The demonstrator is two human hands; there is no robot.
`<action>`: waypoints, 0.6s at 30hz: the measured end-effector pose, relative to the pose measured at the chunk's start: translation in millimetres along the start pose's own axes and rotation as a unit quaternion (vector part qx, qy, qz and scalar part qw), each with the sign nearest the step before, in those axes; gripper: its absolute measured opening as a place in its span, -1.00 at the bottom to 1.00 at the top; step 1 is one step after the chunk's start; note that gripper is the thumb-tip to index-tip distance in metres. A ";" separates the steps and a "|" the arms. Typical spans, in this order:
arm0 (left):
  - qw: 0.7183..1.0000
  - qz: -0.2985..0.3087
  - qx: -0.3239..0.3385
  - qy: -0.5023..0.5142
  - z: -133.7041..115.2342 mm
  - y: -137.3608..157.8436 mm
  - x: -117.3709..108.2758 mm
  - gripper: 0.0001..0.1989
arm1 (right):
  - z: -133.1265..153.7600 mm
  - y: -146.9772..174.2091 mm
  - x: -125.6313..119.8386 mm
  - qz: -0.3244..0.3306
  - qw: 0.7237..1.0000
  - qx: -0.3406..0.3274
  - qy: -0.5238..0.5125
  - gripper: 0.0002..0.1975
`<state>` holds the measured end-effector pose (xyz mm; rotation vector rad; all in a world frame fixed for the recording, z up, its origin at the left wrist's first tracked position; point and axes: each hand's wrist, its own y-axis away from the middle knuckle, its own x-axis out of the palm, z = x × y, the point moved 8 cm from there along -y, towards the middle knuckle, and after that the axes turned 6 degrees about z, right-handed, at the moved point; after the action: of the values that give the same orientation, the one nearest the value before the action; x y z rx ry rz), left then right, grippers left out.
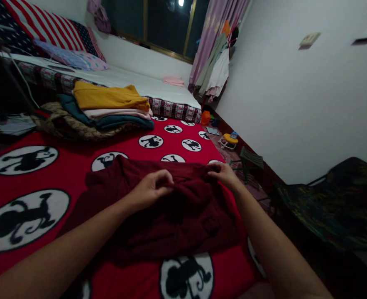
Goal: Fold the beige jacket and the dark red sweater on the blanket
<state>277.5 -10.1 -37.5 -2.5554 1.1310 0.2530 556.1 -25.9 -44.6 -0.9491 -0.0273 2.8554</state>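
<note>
Loose folds in our dark red garment point(171, 224) could set into creases or slip out of line.
It lies rumpled on the red blanket point(74, 168) in front of us, apart from the stack of folded clothes point(108, 97) beyond. Our right hand point(224, 172) has thumb and fingers closed on the garment's far right edge; our left hand point(152, 187) is half curled over its middle, and we cannot tell whether cloth is caught between thumb and fingertips. If only the right hand has a grip, a pull there could skew the cloth and leave its left side bunched. We judge that the soft blanket could drag along, and that the dim light could hide a trapped fold.
</note>
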 end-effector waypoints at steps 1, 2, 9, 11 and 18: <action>0.995 -0.077 -0.030 0.059 11.7 -1.1 -21.7 -0.83 | -2.6 -0.2 -5.3 -0.039 0.999 0.005 -0.027 -0.69; 0.980 -0.157 -0.056 0.111 25.0 0.5 -43.8 -0.76 | -5.8 0.2 -9.9 -0.077 0.996 0.009 -0.048 -0.69; 0.846 -0.454 -0.154 0.234 80.2 35.1 -141.7 -0.70 | -10.7 11.4 -7.8 -0.139 0.990 -0.009 -0.013 -0.71; 0.859 -0.487 -0.102 0.120 50.5 41.8 -152.9 -0.70 | -5.3 19.9 -9.6 -0.155 0.988 -0.023 0.011 -0.74; 0.961 0.029 0.115 -0.249 -59.1 16.4 12.2 -0.52 | 13.7 36.4 11.4 -0.017 0.994 -0.040 0.096 -0.80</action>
<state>275.1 -50.7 10.0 -2.0881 0.9710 0.6921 534.5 -60.2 -42.5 -1.2215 -0.1385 2.7375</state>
